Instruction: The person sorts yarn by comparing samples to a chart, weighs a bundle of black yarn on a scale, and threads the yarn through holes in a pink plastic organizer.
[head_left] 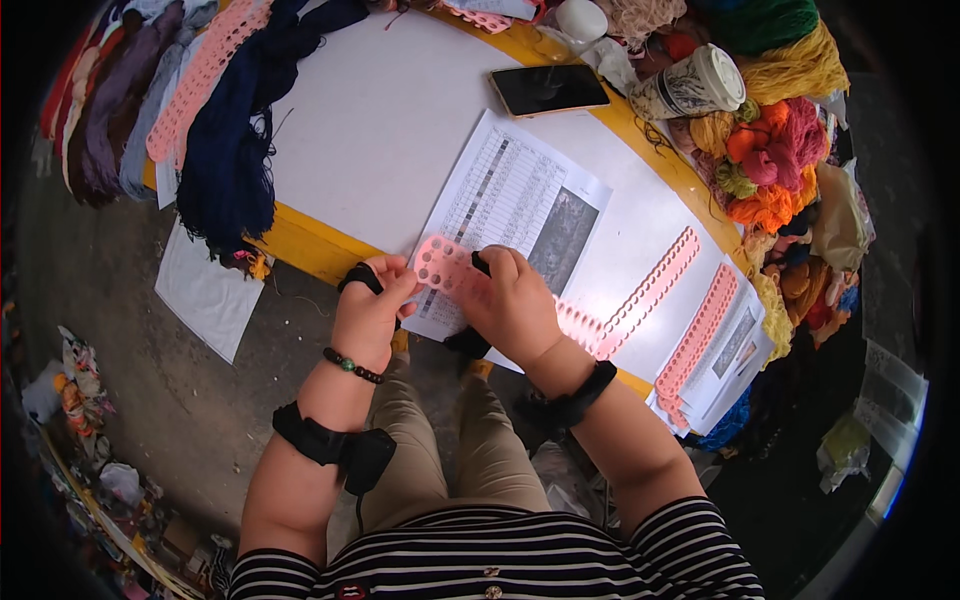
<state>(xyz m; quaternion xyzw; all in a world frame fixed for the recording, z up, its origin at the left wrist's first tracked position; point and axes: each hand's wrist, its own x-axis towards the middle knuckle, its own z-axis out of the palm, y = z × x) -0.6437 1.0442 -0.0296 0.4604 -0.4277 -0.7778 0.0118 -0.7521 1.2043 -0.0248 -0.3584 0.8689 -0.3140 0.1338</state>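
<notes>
A pink strip with rows of round holes (440, 258) lies across the near edge of the table, over a printed chart sheet (505, 185). My right hand (512, 308) is closed over the strip, which runs on to the right from under it. Just off the strip's left end, my left hand (368, 312) is curled with thumb and fingertips pinched together. Whatever is between those fingertips is too small to make out. Black bands circle both hands and forearms, and a beaded bracelet (352, 366) is on my left wrist.
Dark blue yarn (235, 130) hangs over the table's left side, beside another pink strip (205, 75). A phone (550, 90) and a lidded paper cup (690, 82) lie at the back right, near colourful yarn (775, 150). Another pink strip (698, 335) rests on papers to the right.
</notes>
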